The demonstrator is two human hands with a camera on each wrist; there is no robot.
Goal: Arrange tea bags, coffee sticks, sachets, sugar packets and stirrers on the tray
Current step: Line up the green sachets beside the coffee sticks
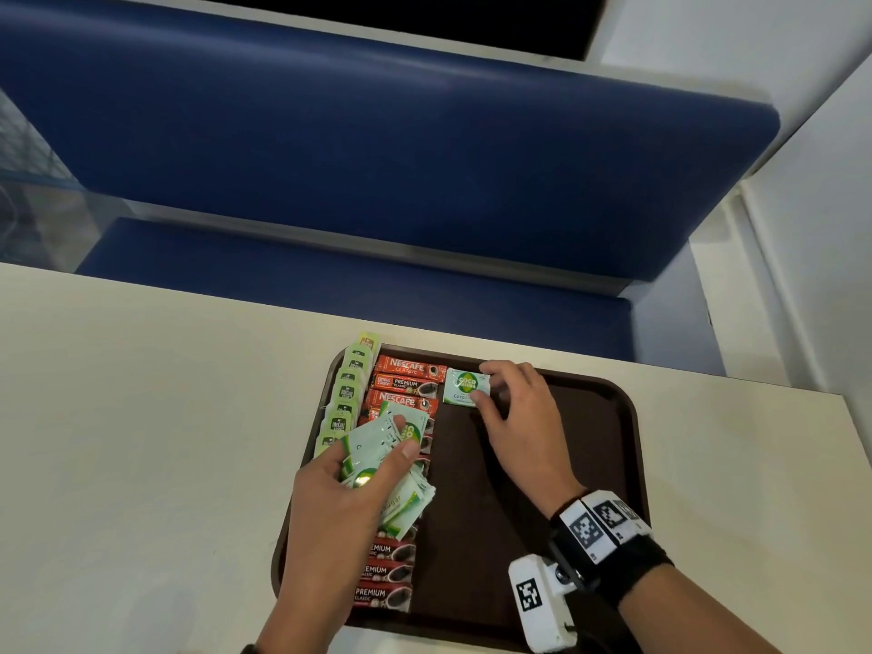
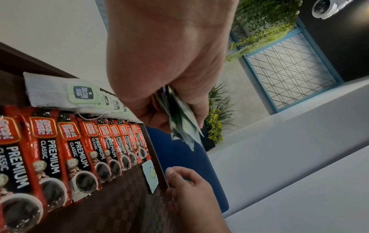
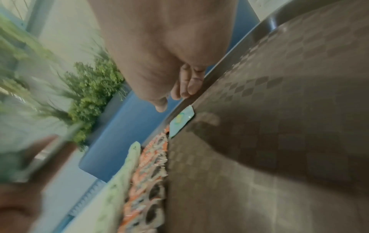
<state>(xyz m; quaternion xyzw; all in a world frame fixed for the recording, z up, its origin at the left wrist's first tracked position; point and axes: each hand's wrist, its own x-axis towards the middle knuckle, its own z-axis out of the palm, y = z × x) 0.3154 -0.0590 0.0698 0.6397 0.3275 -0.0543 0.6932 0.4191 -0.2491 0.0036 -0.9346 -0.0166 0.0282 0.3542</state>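
A brown tray [image 1: 542, 441] lies on the cream table. Tea bags [image 1: 347, 394] fill its left column, and red coffee sticks [image 1: 408, 370] form the column beside them. One Coco sugar sachet [image 1: 465, 387] lies flat at the far end, right of the sticks. My right hand [image 1: 482, 382] has thumb and index tips at the sachet's right edge. In the right wrist view the sachet [image 3: 181, 121] lies flat with a small gap below the fingertips [image 3: 185, 93]. My left hand [image 1: 401, 436] grips a bundle of green-white sachets [image 1: 373, 446] above the sticks. The left wrist view shows the bundle [image 2: 183, 126] in that hand.
The tray's right half [image 1: 566, 488] is bare brown surface. A blue bench seat [image 1: 377, 158] stands beyond the table's far edge. A white wall [image 1: 811, 228] closes the right side. The cream tabletop [image 1: 141, 417] spreads to the left of the tray.
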